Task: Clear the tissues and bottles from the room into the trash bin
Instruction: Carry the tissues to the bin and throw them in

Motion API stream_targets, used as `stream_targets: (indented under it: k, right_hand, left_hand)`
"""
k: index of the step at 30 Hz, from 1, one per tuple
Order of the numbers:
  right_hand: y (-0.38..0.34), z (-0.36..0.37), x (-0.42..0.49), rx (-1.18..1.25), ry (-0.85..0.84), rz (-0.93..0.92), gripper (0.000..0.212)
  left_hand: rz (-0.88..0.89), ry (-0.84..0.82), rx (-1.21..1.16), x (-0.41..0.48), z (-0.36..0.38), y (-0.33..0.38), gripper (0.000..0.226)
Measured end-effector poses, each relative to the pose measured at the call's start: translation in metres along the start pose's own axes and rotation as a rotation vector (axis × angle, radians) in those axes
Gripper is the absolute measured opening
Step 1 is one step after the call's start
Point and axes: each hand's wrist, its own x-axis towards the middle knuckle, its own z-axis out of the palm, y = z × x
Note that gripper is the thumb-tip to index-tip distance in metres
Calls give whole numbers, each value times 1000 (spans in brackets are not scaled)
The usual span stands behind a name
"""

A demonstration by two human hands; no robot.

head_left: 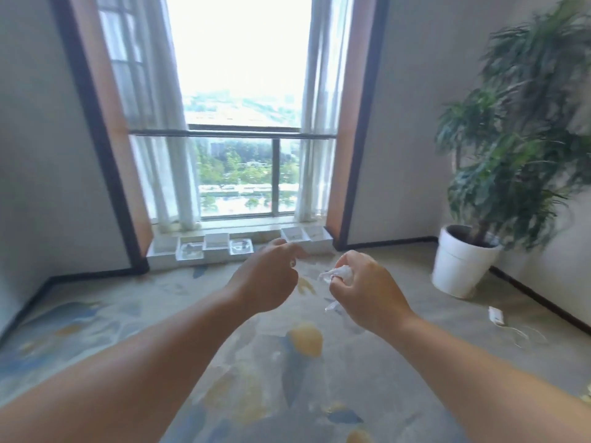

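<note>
Right hand [367,289] fingers clench a crumpled tissue [335,273] — left hand [268,276] just beside, loosely curled, empty; no bin visible.

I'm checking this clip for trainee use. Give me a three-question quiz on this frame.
1. True or false: the right hand grips a crumpled tissue.
2. Where does the potted plant stand? A) on the window ledge B) on the carpet by the right wall C) left of the window
3. Fill in: the left hand holds ____.

Key: 1 true; 2 B; 3 nothing visible.
</note>
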Motion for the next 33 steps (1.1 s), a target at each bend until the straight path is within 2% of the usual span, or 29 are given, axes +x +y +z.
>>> stream_targets:
  k: [2, 8, 13, 17, 33]
  right_hand:
    - [-7, 11, 21, 39, -40, -54, 2]
    - [-38, 47, 65, 85, -177, -219, 14]
    - [-76, 82, 85, 131, -229, -339, 18]
    - [-111, 118, 99, 180, -282, -411, 13]
    - [-302, 267, 170, 249, -368, -587, 12]
  left_hand:
    - [-58, 44, 23, 3, -11, -12, 44]
    - [-202, 144, 99, -7, -35, -37, 44]
    - [-310, 210, 134, -24, -59, -74, 42]
    - [-371, 246, 174, -38, -85, -108, 42]
    - [-599, 377, 190, -70, -198, -291, 43]
